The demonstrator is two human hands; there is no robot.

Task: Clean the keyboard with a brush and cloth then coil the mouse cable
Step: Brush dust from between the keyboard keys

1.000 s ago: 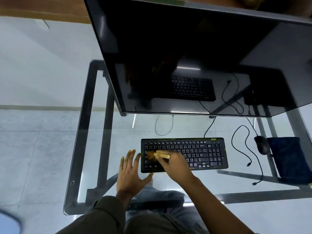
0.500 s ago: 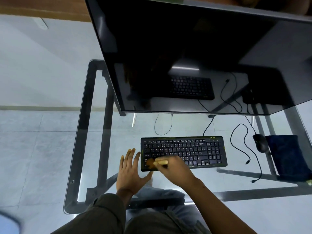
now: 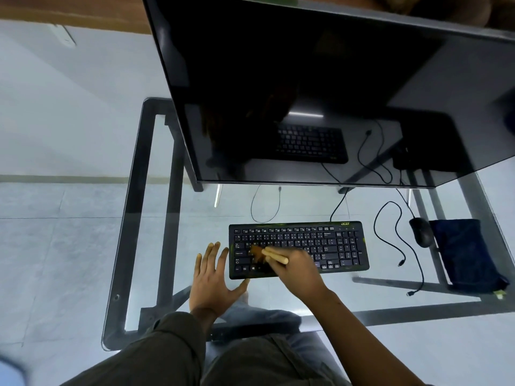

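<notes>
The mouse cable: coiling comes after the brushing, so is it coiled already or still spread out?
Spread out. The mouse cable snakes in loose loops over the glass desk left of the mouse.

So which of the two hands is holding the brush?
The right hand, gripping the brush over the keyboard; the left hand lies flat, empty, beside it.

You can read one brand only: "acer", printed in pale lettering at the far right corner of the black keyboard (image 3: 334,243). The key legends are too small to read.
</notes>
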